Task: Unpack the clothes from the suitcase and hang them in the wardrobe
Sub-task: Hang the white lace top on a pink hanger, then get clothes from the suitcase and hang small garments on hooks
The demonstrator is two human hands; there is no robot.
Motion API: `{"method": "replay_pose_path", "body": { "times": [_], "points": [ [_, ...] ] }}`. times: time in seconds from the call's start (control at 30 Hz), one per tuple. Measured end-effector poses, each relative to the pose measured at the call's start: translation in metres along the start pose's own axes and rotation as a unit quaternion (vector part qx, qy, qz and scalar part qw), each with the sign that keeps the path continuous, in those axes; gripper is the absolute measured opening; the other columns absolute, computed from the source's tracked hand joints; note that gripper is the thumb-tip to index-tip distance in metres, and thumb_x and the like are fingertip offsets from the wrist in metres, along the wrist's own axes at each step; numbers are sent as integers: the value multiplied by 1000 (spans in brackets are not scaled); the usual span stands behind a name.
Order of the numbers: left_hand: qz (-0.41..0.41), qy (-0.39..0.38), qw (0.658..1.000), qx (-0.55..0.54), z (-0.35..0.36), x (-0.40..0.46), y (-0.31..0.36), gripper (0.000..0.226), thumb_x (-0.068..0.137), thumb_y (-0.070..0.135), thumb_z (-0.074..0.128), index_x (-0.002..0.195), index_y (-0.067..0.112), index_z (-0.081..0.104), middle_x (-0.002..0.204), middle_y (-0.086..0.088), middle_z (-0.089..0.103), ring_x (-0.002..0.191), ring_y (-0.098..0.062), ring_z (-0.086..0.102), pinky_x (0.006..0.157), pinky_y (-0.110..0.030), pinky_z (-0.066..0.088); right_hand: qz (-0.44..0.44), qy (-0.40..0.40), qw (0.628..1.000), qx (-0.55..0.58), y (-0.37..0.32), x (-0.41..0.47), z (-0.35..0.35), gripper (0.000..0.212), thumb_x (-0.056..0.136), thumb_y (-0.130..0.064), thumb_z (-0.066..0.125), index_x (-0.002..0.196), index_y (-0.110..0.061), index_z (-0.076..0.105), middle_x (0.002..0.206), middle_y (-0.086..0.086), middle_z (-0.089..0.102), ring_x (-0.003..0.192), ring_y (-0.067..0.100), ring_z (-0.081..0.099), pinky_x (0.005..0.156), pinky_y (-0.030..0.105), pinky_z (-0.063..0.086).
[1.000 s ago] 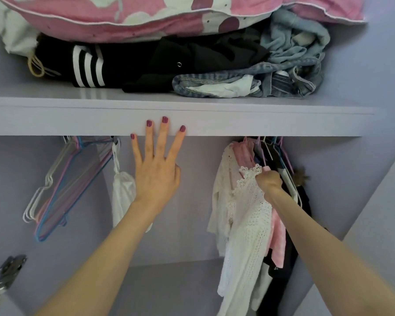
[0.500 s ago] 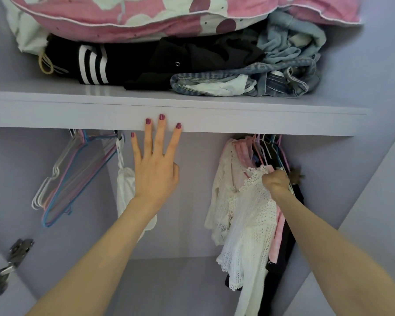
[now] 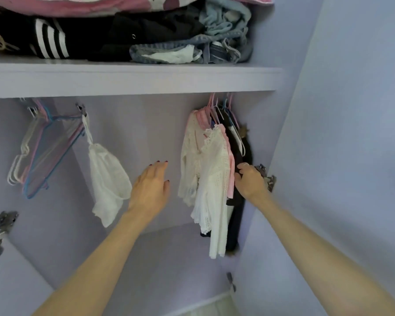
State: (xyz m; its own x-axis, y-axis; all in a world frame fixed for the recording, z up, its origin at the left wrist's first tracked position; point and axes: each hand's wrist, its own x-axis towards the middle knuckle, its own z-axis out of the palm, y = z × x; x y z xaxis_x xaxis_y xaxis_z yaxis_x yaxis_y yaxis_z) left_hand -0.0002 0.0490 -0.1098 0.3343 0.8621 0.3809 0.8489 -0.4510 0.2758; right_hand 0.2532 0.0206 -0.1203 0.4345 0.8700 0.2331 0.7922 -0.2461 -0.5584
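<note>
A white lace top (image 3: pixel 211 169) hangs from a pink hanger on the right side of the wardrobe, in front of a pink garment (image 3: pixel 231 176) and black clothes (image 3: pixel 237 215). My right hand (image 3: pixel 251 181) is just right of these clothes at mid height; its fingertips reach the dark fabric and it grips nothing. My left hand (image 3: pixel 151 185) hovers left of the lace top with relaxed fingers, empty. The suitcase is out of view.
Several empty hangers (image 3: pixel 46 153) and a white cloth bag (image 3: pixel 107 179) hang at the left. The shelf (image 3: pixel 132 80) above carries folded black, striped and denim clothes. Metal hinges (image 3: pixel 266 176) sit on the right wall, and the open door (image 3: pixel 351 156) stands at the right.
My right hand let go of the lace top's shoulder and dropped lower beside the clothes. My left hand came down off the shelf edge. The lace top now hangs free.
</note>
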Motion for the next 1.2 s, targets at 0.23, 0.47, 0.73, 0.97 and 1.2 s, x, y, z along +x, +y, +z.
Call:
{"method": "replay_pose_path", "body": {
  "times": [0.23,0.47,0.73,0.97,1.2],
  "points": [
    [3,-182,980,-85,37,-117,45,40,96,21,42,137,17,41,136,-6,49,119,-29,50,96,-39,43,20,-119,993,-8,55,-157,-9,30,98,-15,41,122,-7,56,115,14,64,104,31,60,88,32,47],
    [70,-317,942,-84,80,-200,111,25,97,20,36,115,15,51,119,-6,58,97,-30,56,81,-35,46,120,-201,971,58,130,-276,-17,28,97,-20,45,121,-14,57,113,8,65,96,20,61,78,19,42],
    [155,-432,879,-126,148,-265,229,31,97,21,43,127,19,52,121,-1,59,110,-15,54,90,-17,35,267,-216,934,96,257,-356,-59,26,97,-18,45,117,-9,57,104,7,64,98,25,63,88,30,48],
    [196,-540,805,-150,241,-307,386,31,97,17,44,126,13,54,118,-6,62,106,-18,57,83,-18,39,357,-192,910,84,413,-401,-123,26,97,-19,43,115,-9,59,113,11,64,104,26,60,87,31,46],
    [176,-604,769,-113,360,-327,472,31,96,18,45,124,12,55,119,-11,60,107,-26,57,91,-32,46,430,-190,880,70,558,-417,-138,28,97,-19,41,117,-8,58,118,12,62,110,29,57,93,33,43]
  ]
}}
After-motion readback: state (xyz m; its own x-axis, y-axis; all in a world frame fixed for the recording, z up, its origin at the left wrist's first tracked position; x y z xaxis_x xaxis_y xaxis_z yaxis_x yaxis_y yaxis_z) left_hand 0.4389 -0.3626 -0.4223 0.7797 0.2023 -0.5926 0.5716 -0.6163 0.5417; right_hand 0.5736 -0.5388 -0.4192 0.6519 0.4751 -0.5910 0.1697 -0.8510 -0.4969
